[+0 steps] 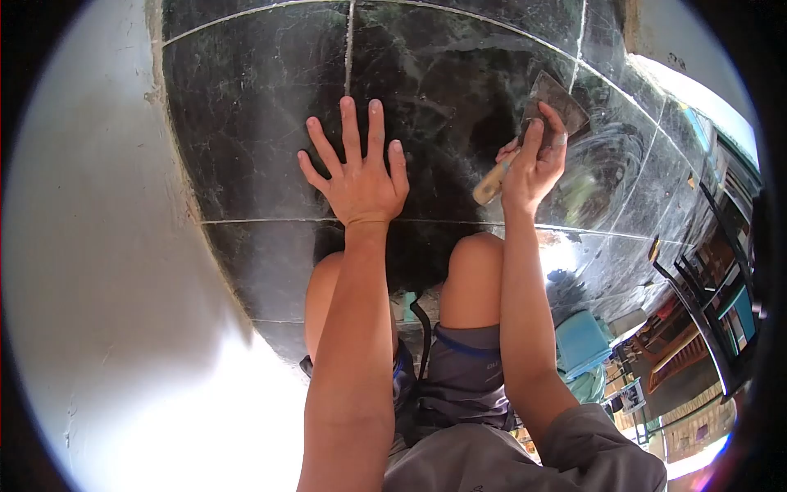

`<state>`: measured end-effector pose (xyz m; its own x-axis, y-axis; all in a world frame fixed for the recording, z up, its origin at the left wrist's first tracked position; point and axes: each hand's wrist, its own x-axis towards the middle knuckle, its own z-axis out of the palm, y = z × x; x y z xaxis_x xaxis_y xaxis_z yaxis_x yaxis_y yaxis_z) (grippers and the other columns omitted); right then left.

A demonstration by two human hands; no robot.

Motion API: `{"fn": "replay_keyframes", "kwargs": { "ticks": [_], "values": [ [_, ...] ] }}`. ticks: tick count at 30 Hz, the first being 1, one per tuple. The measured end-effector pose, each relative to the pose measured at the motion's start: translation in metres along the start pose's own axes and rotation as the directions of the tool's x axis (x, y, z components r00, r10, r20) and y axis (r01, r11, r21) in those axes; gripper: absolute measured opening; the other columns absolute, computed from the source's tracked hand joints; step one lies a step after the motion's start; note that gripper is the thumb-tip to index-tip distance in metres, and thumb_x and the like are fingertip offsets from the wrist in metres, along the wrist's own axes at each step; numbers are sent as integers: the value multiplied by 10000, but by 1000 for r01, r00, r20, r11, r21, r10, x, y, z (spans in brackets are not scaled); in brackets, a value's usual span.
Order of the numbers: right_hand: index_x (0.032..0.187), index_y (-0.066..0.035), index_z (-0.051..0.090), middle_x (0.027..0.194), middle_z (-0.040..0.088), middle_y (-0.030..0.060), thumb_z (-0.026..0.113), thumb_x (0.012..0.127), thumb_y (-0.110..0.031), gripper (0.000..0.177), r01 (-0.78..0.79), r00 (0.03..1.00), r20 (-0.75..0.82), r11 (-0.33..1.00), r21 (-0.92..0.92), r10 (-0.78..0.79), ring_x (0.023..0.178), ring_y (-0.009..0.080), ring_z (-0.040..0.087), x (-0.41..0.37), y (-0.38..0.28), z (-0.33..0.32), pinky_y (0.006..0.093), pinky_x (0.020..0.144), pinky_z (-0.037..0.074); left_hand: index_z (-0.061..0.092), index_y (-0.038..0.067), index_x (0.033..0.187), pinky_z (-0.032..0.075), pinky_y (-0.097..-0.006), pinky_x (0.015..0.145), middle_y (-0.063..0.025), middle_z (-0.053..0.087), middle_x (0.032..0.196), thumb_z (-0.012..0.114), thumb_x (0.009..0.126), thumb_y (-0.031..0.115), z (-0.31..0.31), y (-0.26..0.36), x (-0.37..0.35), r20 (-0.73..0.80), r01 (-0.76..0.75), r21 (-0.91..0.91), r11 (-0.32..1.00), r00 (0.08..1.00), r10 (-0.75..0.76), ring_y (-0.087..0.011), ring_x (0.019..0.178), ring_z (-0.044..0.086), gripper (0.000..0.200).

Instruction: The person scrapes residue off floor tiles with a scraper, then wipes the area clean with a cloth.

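Right hand (pixel 533 168) clenched round wooden handle of putty knife (pixel 564 102), blade on glossy dark tiles (pixel 246 123) far right; probably light, stiff-bladed, best gripped by handle; left hand (pixel 357 176) splayed flat, empty.

A pale plastered wall (pixel 90 262) runs along my left. Low on my right sits a blue plastic tub (pixel 584 338); further right I see a dark metal frame (pixel 705 320) with brown wooden slats (pixel 679 354) behind it
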<state>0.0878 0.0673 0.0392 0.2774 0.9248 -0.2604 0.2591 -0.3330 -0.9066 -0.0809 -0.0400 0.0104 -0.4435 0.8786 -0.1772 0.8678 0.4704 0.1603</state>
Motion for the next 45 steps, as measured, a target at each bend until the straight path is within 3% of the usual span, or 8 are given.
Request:
{"fn": "replay_keyframes", "kwargs": {
  "ticks": [5, 15, 27, 31, 33, 38, 44, 45],
  "values": [
    [1353, -104, 521, 776, 538, 60, 451, 1106, -137, 258, -55, 997, -45, 974, 218, 67, 530, 141, 549, 5, 15, 2, 294, 468, 508, 305, 384, 1660, 125, -727, 1194, 36, 153, 1772, 410, 1072, 442, 0, 1, -1, 16, -4, 30, 1000, 1000, 3, -450, 1597, 113, 600],
    [1237, -77, 484, 729, 565, 82, 502, 1077, -154, 179, 41, 997, 65, 991, 125, -50, 504, 177, 605, 17, 26, 1, 340, 450, 529, 299, 344, 1664, 96, -727, 1217, 24, 156, 1769, 315, 1109, 354, 0, -1, 0, -35, -35, -38, 999, 999, 34, -442, 1604, 87, 556],
    [1121, -109, 559, 640, 666, 82, 607, 1022, -236, 168, 264, 948, 233, 944, -199, -216, 584, 228, 707, 28, 34, -8, 378, 598, 544, 286, 229, 1668, 135, -707, 1221, 30, 201, 1756, 357, 1083, 296, 3, 0, 2, -152, -42, -30, 999, 988, 37, -434, 1595, 146, 593],
    [1139, -128, 575, 689, 686, 114, 702, 980, -346, 299, 350, 928, 239, 888, -299, -285, 638, 289, 724, 34, 43, -9, 432, 670, 550, 346, 203, 1648, 167, -731, 1191, 14, 257, 1740, 395, 1071, 319, 5, 1, 3, -245, -57, -12, 998, 968, 52, -449, 1580, 191, 590],
    [1163, -130, 575, 813, 705, 171, 802, 893, -429, 463, 365, 927, 242, 843, -396, -287, 795, 355, 736, 35, 40, -11, 457, 758, 547, 343, 200, 1652, 149, -715, 1217, 5, 259, 1739, 366, 1083, 398, 9, -1, 4, -272, -41, 17, 999, 961, 44, -434, 1587, 177, 602],
    [1195, -74, 550, 1015, 699, 168, 835, 857, -387, 541, 557, 825, 308, 774, -302, -473, 910, 348, 715, 31, 45, -19, 433, 864, 538, 311, 184, 1665, 121, -676, 1261, -14, 256, 1740, 305, 1092, 498, 22, -3, 3, -328, -55, -5, 998, 943, 50, -418, 1596, 153, 654],
    [1216, -100, 548, 1079, 703, 159, 874, 797, -315, 573, 457, 850, 388, 864, -212, -355, 1028, 333, 687, -21, 72, -43, 434, 924, 518, 362, 81, 1630, 140, -635, 1268, -79, 299, 1719, 378, 1076, 506, 34, -8, -25, -412, -161, -26, 987, 901, 136, -391, 1594, 189, 699],
    [1210, -119, 535, 1074, 702, 180, 859, 802, -283, 545, 611, 766, 421, 754, -243, -485, 1001, 386, 698, -45, 65, -55, 445, 906, 523, 379, 72, 1621, 148, -631, 1266, -89, 319, 1711, 394, 1072, 502, 35, -8, -37, -424, -192, -48, 980, 892, 154, -385, 1591, 204, 698]
  ]
}}
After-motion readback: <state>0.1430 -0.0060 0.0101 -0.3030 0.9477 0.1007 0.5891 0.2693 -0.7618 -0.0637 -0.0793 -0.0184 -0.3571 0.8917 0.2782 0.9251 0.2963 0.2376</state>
